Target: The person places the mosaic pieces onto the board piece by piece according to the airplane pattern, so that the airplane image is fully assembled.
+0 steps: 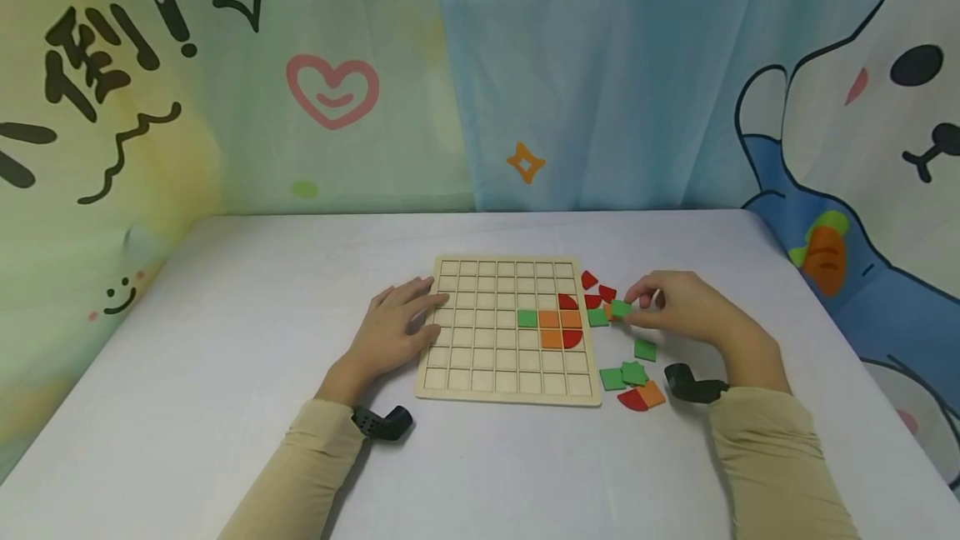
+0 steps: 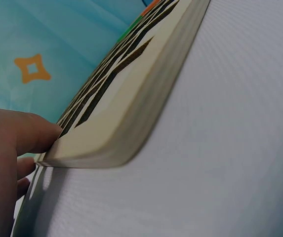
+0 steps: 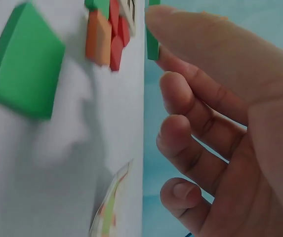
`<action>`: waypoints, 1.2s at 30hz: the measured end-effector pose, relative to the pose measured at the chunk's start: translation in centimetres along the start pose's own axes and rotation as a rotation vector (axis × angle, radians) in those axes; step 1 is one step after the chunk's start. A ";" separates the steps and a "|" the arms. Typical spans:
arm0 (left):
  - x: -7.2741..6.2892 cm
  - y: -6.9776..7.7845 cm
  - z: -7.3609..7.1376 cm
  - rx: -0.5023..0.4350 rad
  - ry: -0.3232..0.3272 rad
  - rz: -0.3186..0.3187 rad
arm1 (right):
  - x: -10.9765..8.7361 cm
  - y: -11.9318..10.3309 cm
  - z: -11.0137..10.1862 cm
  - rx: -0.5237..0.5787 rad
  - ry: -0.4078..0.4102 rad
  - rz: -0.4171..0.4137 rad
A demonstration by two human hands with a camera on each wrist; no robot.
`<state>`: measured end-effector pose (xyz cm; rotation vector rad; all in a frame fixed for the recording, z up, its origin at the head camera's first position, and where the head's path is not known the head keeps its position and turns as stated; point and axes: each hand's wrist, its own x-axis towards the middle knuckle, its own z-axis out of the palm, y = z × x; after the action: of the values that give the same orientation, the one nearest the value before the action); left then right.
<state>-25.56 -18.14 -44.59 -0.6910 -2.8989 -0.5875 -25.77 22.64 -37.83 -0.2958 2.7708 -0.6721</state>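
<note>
A wooden grid board (image 1: 480, 360) lies flat on the white table. My left hand (image 1: 386, 336) rests along its left edge, fingers spread; in the left wrist view the thumb (image 2: 38, 136) touches the board's corner rim. Beyond the right edge, my right hand (image 1: 686, 304) pinches a green tile (image 1: 621, 308) between thumb and forefinger, held over other tiles. The right wrist view shows this green tile (image 3: 152, 42) edge-on, raised off the table. On the board sit a green square (image 1: 527, 319), several orange squares (image 1: 550, 319) and two red rounded pieces (image 1: 572, 339).
Red pieces (image 1: 589, 280) and a green square (image 1: 597, 318) lie by the board's upper right side. Lower down are a lone green tile (image 1: 645, 349), more green tiles (image 1: 612, 379), a red piece (image 1: 632, 401) and an orange tile (image 1: 652, 394). A printed curtain (image 1: 600, 73) hangs behind the table.
</note>
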 end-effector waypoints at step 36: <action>0.0 0.2 -0.1 -0.009 -0.009 -0.010 | 0.7 -8.0 4.2 -0.163 0.006 -0.242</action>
<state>-25.47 -18.07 -44.41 -0.6830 -2.9109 -0.6011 -24.10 13.75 -37.85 -0.6728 2.8265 -0.5009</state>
